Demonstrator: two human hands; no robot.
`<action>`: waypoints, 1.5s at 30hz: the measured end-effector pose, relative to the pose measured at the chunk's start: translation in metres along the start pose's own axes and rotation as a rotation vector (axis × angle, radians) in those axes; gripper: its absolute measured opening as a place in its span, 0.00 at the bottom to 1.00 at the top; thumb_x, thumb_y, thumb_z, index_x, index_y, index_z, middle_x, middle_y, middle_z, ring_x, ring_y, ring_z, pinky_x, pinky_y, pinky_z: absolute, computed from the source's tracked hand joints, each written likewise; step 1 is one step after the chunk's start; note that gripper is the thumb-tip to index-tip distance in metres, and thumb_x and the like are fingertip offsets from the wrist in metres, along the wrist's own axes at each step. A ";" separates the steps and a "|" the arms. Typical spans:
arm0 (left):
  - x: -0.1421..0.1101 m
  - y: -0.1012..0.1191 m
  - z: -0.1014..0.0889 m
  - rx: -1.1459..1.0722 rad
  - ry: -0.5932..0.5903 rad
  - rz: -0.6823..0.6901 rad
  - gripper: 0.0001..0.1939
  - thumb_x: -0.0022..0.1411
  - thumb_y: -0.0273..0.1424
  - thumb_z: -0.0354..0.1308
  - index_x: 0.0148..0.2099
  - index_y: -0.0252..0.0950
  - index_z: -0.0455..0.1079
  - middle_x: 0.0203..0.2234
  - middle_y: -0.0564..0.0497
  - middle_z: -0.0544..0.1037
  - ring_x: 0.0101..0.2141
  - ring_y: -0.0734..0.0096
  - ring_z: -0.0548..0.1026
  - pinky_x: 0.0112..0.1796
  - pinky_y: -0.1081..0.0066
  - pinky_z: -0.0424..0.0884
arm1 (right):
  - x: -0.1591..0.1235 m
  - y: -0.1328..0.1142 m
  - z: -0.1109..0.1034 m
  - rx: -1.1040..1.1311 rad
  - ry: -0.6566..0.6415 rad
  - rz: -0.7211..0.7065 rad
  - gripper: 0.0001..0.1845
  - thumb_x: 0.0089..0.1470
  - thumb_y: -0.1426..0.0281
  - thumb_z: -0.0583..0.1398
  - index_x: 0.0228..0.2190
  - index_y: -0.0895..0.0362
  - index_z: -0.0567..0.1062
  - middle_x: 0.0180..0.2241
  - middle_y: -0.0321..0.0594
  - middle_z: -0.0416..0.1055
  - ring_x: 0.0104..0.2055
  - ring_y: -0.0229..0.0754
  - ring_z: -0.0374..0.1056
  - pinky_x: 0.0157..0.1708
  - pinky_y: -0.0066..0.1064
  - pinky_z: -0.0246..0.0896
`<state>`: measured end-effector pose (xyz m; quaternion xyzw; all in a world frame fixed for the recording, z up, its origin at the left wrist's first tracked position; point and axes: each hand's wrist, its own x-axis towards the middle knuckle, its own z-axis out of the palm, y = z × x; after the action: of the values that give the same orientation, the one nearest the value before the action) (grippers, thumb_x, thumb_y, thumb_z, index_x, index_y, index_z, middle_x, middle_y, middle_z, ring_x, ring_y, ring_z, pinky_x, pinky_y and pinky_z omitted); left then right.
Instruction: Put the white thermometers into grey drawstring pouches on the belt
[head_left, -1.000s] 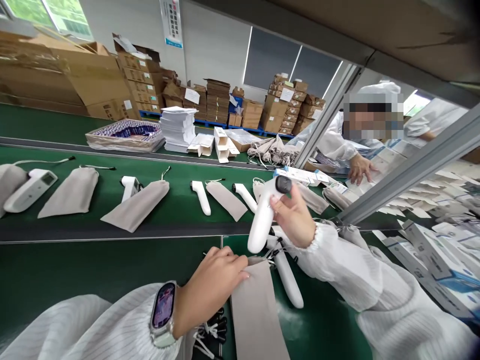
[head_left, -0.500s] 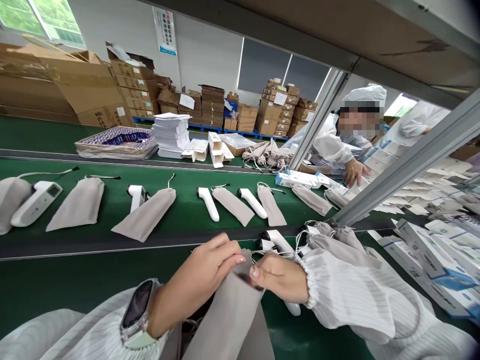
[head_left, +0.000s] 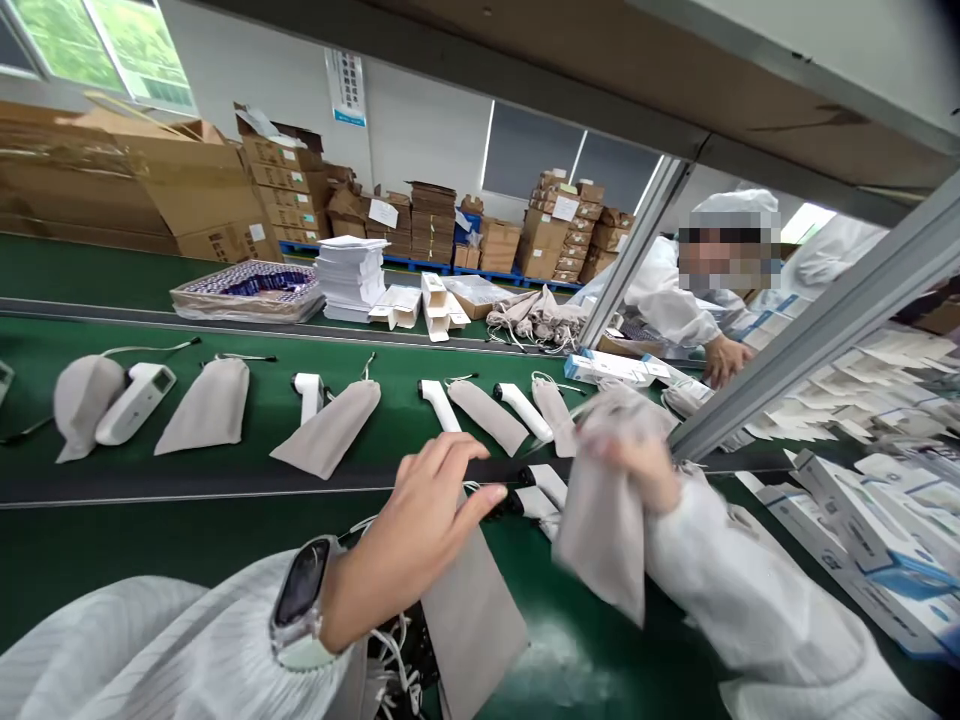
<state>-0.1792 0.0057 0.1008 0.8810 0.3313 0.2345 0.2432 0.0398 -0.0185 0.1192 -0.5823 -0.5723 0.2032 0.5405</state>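
Note:
My right hand (head_left: 637,465), blurred by motion, grips a grey drawstring pouch (head_left: 600,530) that hangs from it above the green work surface. My left hand (head_left: 435,525) is empty, its thumb and fingers apart, over another grey pouch (head_left: 480,620) lying flat. White cords (head_left: 397,660) bunch up beneath my left wrist. Between the hands, white handheld thermometers (head_left: 544,490) with black tips lie near the belt's edge. Whatever may be inside the raised pouch is hidden.
Along the green belt (head_left: 225,480) lie thermometers and pouches (head_left: 326,430) in a row. A metal post (head_left: 810,310) slants across the right, near white-blue boxes (head_left: 870,530). Beyond it a co-worker's hand (head_left: 726,360) rests among cartons. A paper stack (head_left: 351,280) stands behind.
My right hand has moved right and up with the pouch, out of my left hand, whose fingers have opened. The pouches and thermometers on the belt appear further right.

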 end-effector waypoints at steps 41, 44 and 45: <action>-0.076 -0.105 -0.049 0.067 -0.121 -0.120 0.08 0.62 0.31 0.44 0.31 0.37 0.59 0.29 0.56 0.67 0.35 0.69 0.63 0.35 0.70 0.58 | 0.031 -0.010 0.208 0.647 -0.337 0.286 0.24 0.39 0.68 0.62 0.39 0.48 0.59 0.34 0.33 0.62 0.32 0.34 0.61 0.31 0.29 0.61; -0.078 -0.104 -0.059 -0.044 -0.116 -0.159 0.08 0.63 0.32 0.42 0.31 0.37 0.56 0.30 0.57 0.65 0.33 0.71 0.63 0.34 0.72 0.58 | 0.040 -0.018 0.202 0.704 -0.240 0.354 0.22 0.39 0.67 0.62 0.36 0.50 0.60 0.30 0.33 0.62 0.30 0.36 0.62 0.29 0.30 0.62; -0.079 -0.105 -0.062 -0.054 -0.129 -0.153 0.08 0.63 0.32 0.41 0.31 0.37 0.55 0.29 0.57 0.65 0.32 0.71 0.63 0.33 0.73 0.58 | 0.043 -0.022 0.200 0.725 -0.202 0.339 0.21 0.39 0.67 0.62 0.36 0.50 0.60 0.31 0.33 0.62 0.31 0.36 0.62 0.30 0.31 0.62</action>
<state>-0.3174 0.0370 0.0673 0.8595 0.3747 0.1671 0.3048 -0.1299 0.0938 0.0875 -0.4174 -0.4099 0.5337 0.6106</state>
